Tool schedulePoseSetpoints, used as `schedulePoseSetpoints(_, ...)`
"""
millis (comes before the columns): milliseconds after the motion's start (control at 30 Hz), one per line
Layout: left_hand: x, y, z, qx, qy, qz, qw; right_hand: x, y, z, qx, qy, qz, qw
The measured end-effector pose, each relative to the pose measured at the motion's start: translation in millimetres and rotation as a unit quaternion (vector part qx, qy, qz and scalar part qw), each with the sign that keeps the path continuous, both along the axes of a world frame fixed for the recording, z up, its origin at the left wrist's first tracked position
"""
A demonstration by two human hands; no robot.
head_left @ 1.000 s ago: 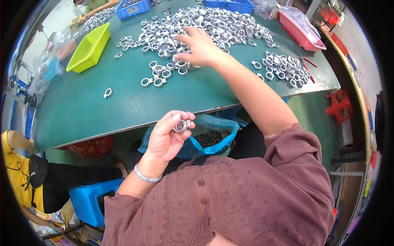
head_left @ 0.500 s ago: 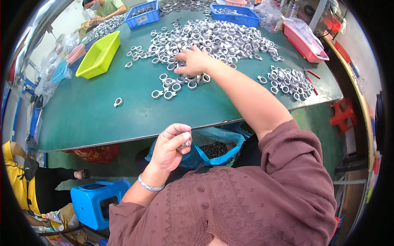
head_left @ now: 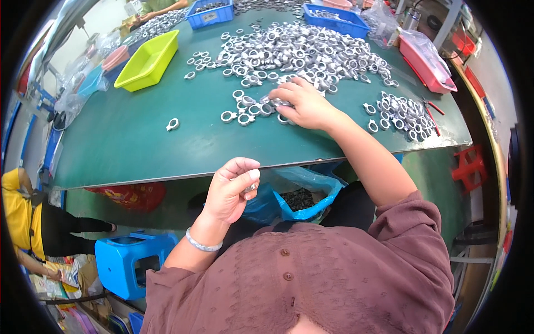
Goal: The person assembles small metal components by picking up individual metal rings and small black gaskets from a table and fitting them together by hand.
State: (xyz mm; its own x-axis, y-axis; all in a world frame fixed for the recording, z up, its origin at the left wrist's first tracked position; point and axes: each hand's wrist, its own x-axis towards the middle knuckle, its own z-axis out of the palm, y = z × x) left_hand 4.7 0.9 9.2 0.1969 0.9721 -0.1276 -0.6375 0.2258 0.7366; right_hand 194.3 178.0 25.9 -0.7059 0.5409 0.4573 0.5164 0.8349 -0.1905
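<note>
L hand (head_left: pixel 227 195) w/ grey pc (head_left: pixel 248 189), mostly hidden

So over at 10-11 o'clock there's a lime-green tray (head_left: pixel 146 62), and a pink tray (head_left: pixel 418 64) with clear plastic film in it sits round 2. Red stool (head_left: pixel 470 167) is on the floor at 3, blue stool (head_left: pixel 115 270) at 8. Somebody in a yellow top (head_left: pixel 16 222) is near 9, and there's another person in green (head_left: pixel 151 6) up at 11, partly cropped.
</note>
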Motion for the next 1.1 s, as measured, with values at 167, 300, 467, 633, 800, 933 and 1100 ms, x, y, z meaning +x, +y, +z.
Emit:
schedulePoseSetpoints(167,-9,3,6,-0.004,0.045,0.025,0.999,12,-17,0,0.005,0.039,0.018,0.999)
schedulePoseSetpoints(300,-11,6,8,0.012,0.052,0.031,0.998,21,-22,0,0.014,0.030,0.025,0.999)
schedulePoseSetpoints(467,-10,12,11,0.024,0.055,0.015,0.998,30,-33,6,-0.008,0.038,-0.009,0.999)
schedulePoseSetpoints(633,-3,11,8,0.000,0.035,0.005,0.999,46,-40,10,-0.043,0.140,-0.041,0.988)
schedulePoseSetpoints(800,3,12,3,-0.005,0.016,-0.012,1.000,53,-63,17,-0.066,0.063,-0.041,0.995)
schedulePoseSetpoints(933,11,11,0,-0.023,-0.030,-0.041,0.998,41,-76,6,0.020,0.012,-0.112,0.993)
schedulePoseSetpoints(1100,23,9,0,-0.046,-0.058,-0.065,0.995,36,-81,-2,0.037,0.052,-0.094,0.994)
